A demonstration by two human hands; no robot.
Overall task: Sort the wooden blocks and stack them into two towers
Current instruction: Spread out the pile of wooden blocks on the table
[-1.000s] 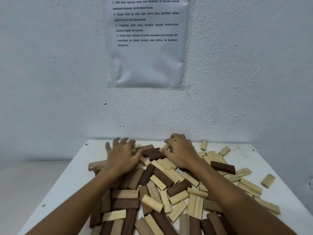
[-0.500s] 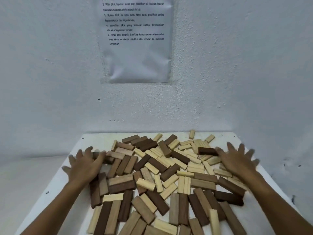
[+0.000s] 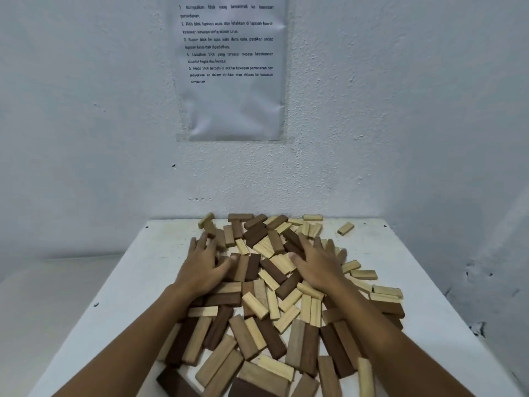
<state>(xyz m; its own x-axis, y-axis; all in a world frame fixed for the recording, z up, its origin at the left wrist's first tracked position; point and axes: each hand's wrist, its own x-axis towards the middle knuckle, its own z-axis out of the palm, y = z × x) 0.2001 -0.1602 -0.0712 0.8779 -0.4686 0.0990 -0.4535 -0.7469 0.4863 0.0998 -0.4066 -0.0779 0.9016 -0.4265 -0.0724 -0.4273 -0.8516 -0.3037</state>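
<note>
A white worktop (image 3: 137,282) is standing against the wall, carrying a loose heap of light and dark wooden blocks (image 3: 274,296). One light block (image 3: 345,228) is lying apart near the far right edge.

Two bare forearms enter from the 5 and 7 o'clock corners of the head view, each slim and tapering to a narrow wrist. No sleeve, cuff or glove shows on either; whatever is worn higher up lies outside the view. The left hand (image 3: 203,267) and right hand (image 3: 317,267) carry no ring, watch or band that can be made out, though the fingers are slightly blurred, so a thin ring could be missed.
</note>
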